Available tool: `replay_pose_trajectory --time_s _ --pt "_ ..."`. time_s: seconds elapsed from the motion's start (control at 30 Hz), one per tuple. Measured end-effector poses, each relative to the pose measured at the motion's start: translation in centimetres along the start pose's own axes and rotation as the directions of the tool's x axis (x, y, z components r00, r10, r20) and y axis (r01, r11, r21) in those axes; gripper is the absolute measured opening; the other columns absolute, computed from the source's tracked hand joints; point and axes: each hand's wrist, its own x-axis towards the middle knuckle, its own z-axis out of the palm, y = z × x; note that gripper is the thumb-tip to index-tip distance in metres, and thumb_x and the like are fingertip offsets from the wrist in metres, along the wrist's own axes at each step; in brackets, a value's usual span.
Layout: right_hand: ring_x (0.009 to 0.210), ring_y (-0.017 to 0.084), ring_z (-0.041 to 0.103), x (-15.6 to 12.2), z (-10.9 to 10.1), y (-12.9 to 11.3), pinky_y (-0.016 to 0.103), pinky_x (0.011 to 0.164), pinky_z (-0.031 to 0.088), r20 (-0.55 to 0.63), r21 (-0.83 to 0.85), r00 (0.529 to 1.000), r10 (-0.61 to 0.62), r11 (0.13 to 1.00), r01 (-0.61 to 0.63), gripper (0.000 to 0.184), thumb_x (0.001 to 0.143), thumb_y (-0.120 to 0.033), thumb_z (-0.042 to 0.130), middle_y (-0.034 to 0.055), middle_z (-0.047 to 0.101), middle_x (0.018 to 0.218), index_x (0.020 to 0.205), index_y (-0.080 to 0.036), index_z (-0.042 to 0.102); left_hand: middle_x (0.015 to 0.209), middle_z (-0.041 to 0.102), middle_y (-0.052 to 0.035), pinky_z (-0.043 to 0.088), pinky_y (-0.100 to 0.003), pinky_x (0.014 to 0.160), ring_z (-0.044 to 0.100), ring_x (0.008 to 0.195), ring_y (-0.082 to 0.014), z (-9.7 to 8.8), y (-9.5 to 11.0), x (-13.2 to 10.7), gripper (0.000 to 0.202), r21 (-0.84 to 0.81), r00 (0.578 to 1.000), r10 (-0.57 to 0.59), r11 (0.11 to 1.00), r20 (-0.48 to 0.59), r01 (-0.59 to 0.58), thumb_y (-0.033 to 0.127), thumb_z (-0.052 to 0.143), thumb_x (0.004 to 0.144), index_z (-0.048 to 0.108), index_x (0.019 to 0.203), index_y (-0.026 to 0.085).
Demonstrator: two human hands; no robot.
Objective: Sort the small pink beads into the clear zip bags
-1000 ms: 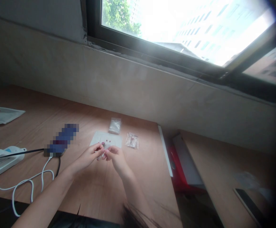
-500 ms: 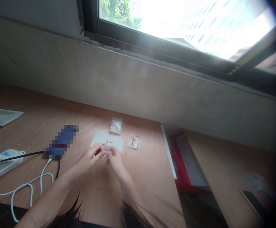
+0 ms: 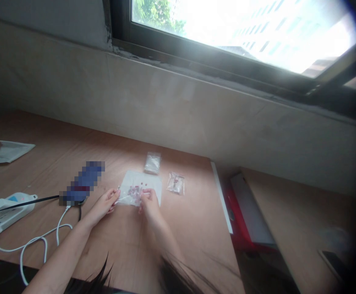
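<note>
Left hand (image 3: 102, 206) is closed in a pinch, with thumb and fingertips on a thin pale strand (image 3: 125, 198) that runs out over the sheet, too fine to call thread or wire. Right hand (image 3: 149, 203) is curled, its fingertips down at the edge of the beads, and whether it has hold of anything I can't tell!

All this plays out on a plywood table (image 3: 178, 228), below a concrete sill (image 3: 178, 102). Off to the left sit a white power strip (image 3: 3, 212) and a pixelated object (image 3: 84, 182). Right in front, a white sheet (image 3: 151, 183) lies flat, with a clear bag (image 3: 152, 162) above it and a small bag of reddish bits (image 3: 175, 183) beside it.

Mid-sheet, small pink beads (image 3: 135, 192) lie scattered. They look very light, round and apt to roll, so a fingertip pinch on one bead at a time looks safest. The strand looks limp, best held close to its tip.
</note>
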Motion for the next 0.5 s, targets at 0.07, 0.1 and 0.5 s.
replay_pose_trajectory --time_s 0.07,0.1,0.5 --pt "0.028 0.005 0.038 0.0 0.1 0.7 0.014 0.024 0.027 -0.002 0.015 1.000 -0.024 1.000 0.024 0.028 0.068 -0.042 0.050 -0.0069 0.054 0.054 0.078 -0.021 0.035 0.041 0.034 0.0122 0.018 -0.012 0.027 0.027 0.027 -0.0018 -0.3 -0.6 0.4 0.035 -0.020 0.997 0.012 1.000 -0.075 -0.013 0.052 0.050 0.066 0.040 0.068 0.018" --pt "0.029 0.005 0.040 0.0 0.1 1.0 0.014 0.024 0.028 0.032 0.013 0.999 -0.027 1.000 0.026 0.029 0.068 -0.044 0.050 -0.0056 0.056 0.057 0.078 -0.021 0.036 0.040 0.034 0.0123 0.019 -0.012 0.026 0.028 0.026 -0.0019 -0.5 -0.8 0.6 0.035 -0.020 0.995 0.018 1.000 -0.101 -0.020 0.053 0.049 0.066 0.040 0.068 0.019" --pt "0.028 0.006 0.044 0.8 0.1 3.3 0.017 0.026 0.033 0.188 0.058 0.979 0.077 0.994 -0.089 0.031 0.058 -0.039 0.061 -0.0049 0.055 0.049 0.069 -0.018 0.041 0.039 0.039 0.0103 0.028 -0.013 0.024 0.036 0.026 -0.0045 -0.8 -1.2 0.1 0.033 -0.048 0.984 0.021 0.998 -0.176 -0.030 0.050 0.047 0.068 0.046 0.072 0.017"
